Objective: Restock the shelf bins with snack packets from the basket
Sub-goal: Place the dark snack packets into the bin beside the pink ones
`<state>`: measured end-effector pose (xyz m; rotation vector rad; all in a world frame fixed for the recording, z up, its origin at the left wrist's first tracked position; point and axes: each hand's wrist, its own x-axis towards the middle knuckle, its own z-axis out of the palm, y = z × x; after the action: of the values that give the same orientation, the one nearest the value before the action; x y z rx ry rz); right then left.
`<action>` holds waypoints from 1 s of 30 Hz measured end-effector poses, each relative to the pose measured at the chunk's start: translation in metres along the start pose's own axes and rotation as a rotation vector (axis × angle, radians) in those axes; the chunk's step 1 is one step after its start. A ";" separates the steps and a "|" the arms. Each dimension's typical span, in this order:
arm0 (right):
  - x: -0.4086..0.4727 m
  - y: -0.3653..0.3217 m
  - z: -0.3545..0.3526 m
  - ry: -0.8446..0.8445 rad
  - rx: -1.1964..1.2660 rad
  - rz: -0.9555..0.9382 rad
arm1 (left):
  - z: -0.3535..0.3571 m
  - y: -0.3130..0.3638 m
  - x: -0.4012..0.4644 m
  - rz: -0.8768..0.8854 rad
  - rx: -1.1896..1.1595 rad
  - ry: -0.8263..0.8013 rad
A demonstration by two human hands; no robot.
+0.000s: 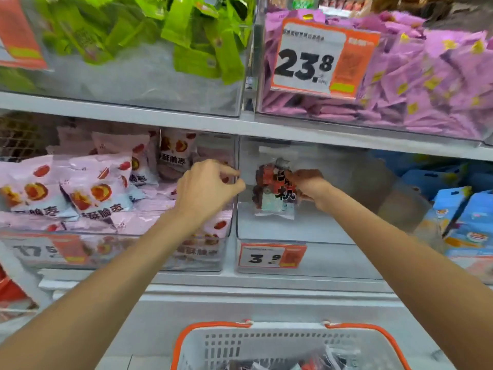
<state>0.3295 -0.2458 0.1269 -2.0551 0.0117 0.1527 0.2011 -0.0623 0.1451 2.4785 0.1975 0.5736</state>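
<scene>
1. The right hand point(306, 182) pinches a red-and-clear snack packet point(274, 190) inside the clear middle bin point(306, 231).
2. The left hand point(206, 189), fingers loosely curled, holds nothing, at that bin's left wall.
3. The orange-rimmed basket point(280, 343) sits below, with packets inside.

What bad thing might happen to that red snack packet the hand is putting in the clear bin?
The right hand pinches the red packet only at its top edge, so it might slip and drop crooked. The middle bin looks almost bare, so the packet may flop flat instead of standing. The left hand hovers by the bin's wall, near the pink packets, and might nudge them.
</scene>
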 end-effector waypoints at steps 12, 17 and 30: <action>0.056 0.004 0.055 -0.001 -0.096 0.001 | -0.001 -0.009 0.007 -0.034 -0.051 -0.071; 0.068 0.007 0.063 0.064 -0.191 -0.066 | 0.001 -0.011 0.008 -0.041 -0.078 -0.078; -0.015 -0.016 0.028 -0.078 -0.186 -0.087 | -0.005 -0.004 0.004 0.050 0.068 -0.143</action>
<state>0.3133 -0.2148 0.1294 -2.2294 -0.1452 0.1860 0.2021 -0.0552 0.1483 2.5848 0.1008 0.4143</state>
